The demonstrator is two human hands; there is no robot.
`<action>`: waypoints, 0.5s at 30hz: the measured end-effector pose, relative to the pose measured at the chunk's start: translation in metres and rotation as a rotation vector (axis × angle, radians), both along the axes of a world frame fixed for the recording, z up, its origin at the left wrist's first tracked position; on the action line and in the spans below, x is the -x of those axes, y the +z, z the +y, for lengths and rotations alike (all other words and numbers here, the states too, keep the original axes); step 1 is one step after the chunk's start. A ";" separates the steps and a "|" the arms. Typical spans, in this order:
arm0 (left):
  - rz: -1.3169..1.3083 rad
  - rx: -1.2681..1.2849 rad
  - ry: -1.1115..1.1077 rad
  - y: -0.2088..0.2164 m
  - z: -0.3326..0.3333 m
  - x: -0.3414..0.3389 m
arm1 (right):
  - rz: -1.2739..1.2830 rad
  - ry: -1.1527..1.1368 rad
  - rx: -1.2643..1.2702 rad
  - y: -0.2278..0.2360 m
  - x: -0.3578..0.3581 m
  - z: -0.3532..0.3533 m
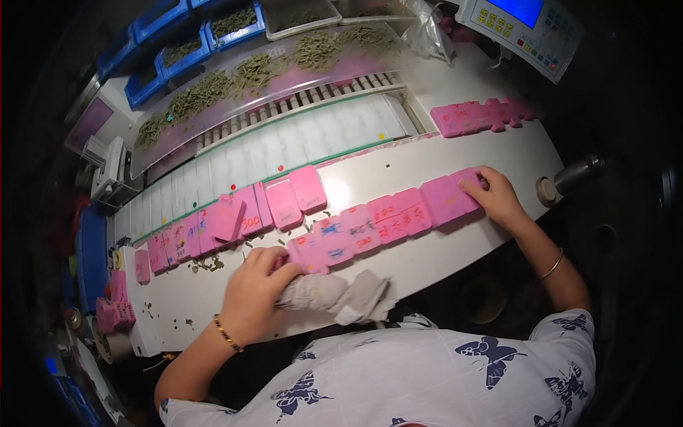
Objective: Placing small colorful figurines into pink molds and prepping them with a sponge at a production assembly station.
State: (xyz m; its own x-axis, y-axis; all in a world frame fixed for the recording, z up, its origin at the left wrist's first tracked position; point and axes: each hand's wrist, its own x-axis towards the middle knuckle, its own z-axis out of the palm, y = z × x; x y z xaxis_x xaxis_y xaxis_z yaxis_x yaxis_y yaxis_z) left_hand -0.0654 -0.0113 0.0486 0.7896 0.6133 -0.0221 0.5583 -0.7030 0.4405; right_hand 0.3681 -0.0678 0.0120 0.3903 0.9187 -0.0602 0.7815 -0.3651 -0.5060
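A row of pink blocks (395, 213) with handwritten marks lies slantwise along the near part of the white table. At its right end my right hand (499, 199) grips the last block, thumb on top and fingers round the far corner. My left hand (252, 288) presses against the row's left end with curled fingers, so the row is held between both hands. Beside my left hand, near the front edge, a crumpled grey cloth (334, 295) lies bunched up. Behind the row stand more pink blocks (307, 188), one of them resting tilted on top of others.
Dried green plant pieces lie on a clear sheet (284, 82) over rollers at the back, with blue bins (146, 89) behind. A keypad device (523, 32) stands back right. Pink blocks (462, 119) sit far right. Green bits (210, 265) are scattered on the table (441, 263).
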 end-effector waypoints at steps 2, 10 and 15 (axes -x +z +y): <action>0.033 -0.043 0.056 -0.001 0.007 0.032 | 0.320 0.111 -0.114 -0.007 0.023 -0.002; 0.115 0.117 0.186 0.028 0.028 0.124 | 0.623 0.416 -0.028 -0.007 0.109 0.018; -0.039 -0.062 0.298 0.041 0.029 0.103 | 0.695 0.504 0.211 0.023 0.135 0.031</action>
State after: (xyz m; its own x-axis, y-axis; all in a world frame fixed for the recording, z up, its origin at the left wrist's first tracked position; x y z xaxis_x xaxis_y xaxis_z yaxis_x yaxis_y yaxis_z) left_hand -0.1680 0.0182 0.0898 0.5744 0.8171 0.0489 0.7275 -0.5370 0.4270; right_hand 0.2335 -0.0365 0.0346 -0.2462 0.9146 -0.3208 0.4157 -0.1993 -0.8874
